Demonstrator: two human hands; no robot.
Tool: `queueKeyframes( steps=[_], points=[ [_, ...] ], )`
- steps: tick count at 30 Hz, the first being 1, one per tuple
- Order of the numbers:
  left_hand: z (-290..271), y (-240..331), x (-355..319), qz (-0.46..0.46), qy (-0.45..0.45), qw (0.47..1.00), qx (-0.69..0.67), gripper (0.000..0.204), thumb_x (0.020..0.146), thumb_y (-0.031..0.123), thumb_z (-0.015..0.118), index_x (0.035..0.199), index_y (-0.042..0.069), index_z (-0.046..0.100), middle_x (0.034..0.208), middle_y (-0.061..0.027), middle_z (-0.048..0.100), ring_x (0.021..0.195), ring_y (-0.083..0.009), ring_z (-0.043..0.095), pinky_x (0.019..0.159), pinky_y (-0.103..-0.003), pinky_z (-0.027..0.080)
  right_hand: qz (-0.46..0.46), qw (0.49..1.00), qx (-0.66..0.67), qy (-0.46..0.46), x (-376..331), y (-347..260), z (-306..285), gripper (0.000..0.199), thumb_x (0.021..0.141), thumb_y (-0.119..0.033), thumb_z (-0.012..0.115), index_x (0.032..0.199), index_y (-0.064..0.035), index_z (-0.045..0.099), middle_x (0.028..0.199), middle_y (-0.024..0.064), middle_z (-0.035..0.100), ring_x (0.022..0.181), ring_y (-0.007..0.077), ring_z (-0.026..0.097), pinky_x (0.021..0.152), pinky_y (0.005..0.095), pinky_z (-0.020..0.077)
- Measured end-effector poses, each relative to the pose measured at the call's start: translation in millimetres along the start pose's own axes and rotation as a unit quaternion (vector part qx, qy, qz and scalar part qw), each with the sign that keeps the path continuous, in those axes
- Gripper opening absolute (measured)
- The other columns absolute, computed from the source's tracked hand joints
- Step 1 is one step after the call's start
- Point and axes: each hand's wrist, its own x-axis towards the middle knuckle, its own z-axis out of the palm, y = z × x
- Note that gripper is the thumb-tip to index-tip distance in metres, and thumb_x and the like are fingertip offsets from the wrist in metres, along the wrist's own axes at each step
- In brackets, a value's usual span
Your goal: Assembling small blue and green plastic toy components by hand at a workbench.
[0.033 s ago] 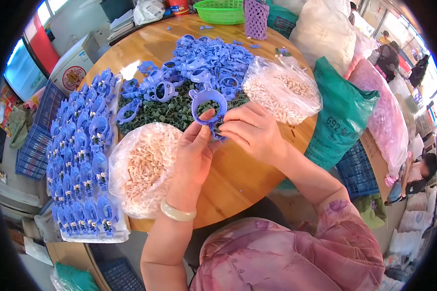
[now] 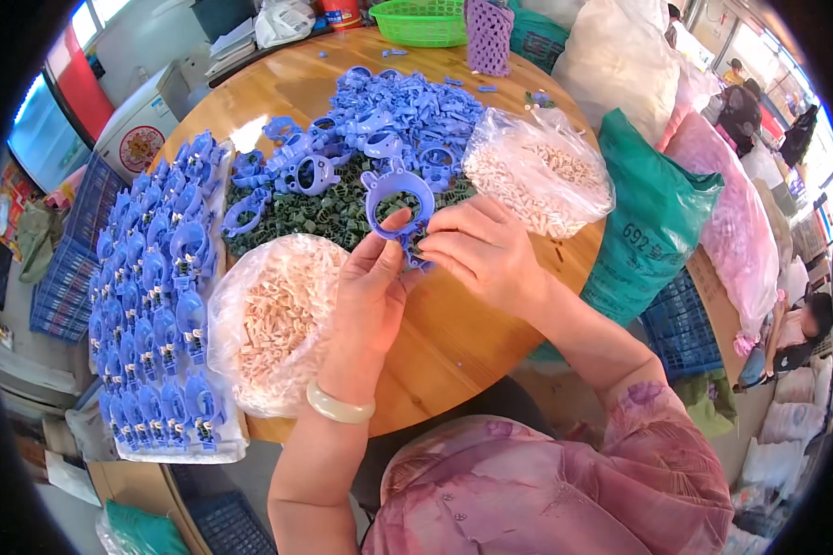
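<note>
Above the table, near its middle, I hold a blue plastic ring-shaped part with small ears on top. My left hand is closed on its lower rim, thumb in front. Pressed together against the part's lower right end are the fingers of my right hand; a small dark piece shows beside them, but what they pinch is hidden. Behind the ring lie a heap of dark green plastic pieces and a pile of blue parts. A clear bag of cream-coloured small pieces sits beside my left wrist.
Blue assemblies stand in rows on a white board at the left. A second bag of pale pieces lies at the right of the round wooden table. A green sack, a green basket and a purple basket surround it.
</note>
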Motion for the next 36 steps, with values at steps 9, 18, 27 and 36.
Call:
queueKeyframes(
  steps=[9, 18, 27, 36],
  points=[
    [1.7, -3.2, -1.7, 0.017, -0.011, 1.0, -0.005, 0.034, 0.091, 0.011, 0.052, 0.123, 0.0, 0.049, 0.11, -0.0077, 0.06, 0.097, -0.0159, 0.059, 0.085, -0.033, 0.05, 0.017, 0.999, -0.025, -0.018, -2.0, -7.4, -3.1, 0.012, 0.067, -0.012, 0.066, 0.078, -0.0111, 0.061, 0.084, 0.0004, 0.054, 0.074, 0.0199, 0.053, 0.065, 0.0332, 0.0409],
    [8.0, -2.6, -5.8, 0.019, -0.006, 1.0, 0.004, 0.034, 0.092, 0.014, 0.051, 0.123, 0.001, 0.05, 0.107, -0.0066, 0.061, 0.095, -0.014, 0.059, 0.081, -0.03, 0.051, -0.039, 0.998, 0.005, 0.051, -10.8, -2.7, 5.3, 0.018, 0.065, -0.005, 0.067, 0.082, -0.006, 0.061, 0.088, 0.0047, 0.055, 0.071, 0.0209, 0.054, 0.06, 0.0324, 0.0405],
    [8.9, -1.6, -6.2, -0.004, 0.01, 1.0, 0.002, 0.032, 0.092, 0.013, 0.051, 0.122, 0.0, 0.051, 0.106, -0.0063, 0.061, 0.094, -0.0128, 0.06, 0.079, -0.027, 0.052, -0.054, 0.997, -0.006, 0.06, -11.8, -3.2, 7.5, 0.021, 0.063, -0.004, 0.068, 0.083, -0.0033, 0.061, 0.089, 0.006, 0.056, 0.074, 0.0231, 0.055, 0.063, 0.0346, 0.0424],
    [4.0, -3.5, -4.7, -0.003, 0.02, 1.0, -0.018, 0.031, 0.093, 0.012, 0.048, 0.121, 0.001, 0.052, 0.106, -0.0064, 0.061, 0.092, -0.0125, 0.06, 0.076, -0.027, 0.052, -0.021, 0.999, -0.021, 0.038, -10.1, -9.5, 6.0, 0.019, 0.065, -0.006, 0.069, 0.083, -0.0066, 0.062, 0.09, 0.004, 0.056, 0.081, 0.0236, 0.054, 0.072, 0.0357, 0.0414]
  ],
)
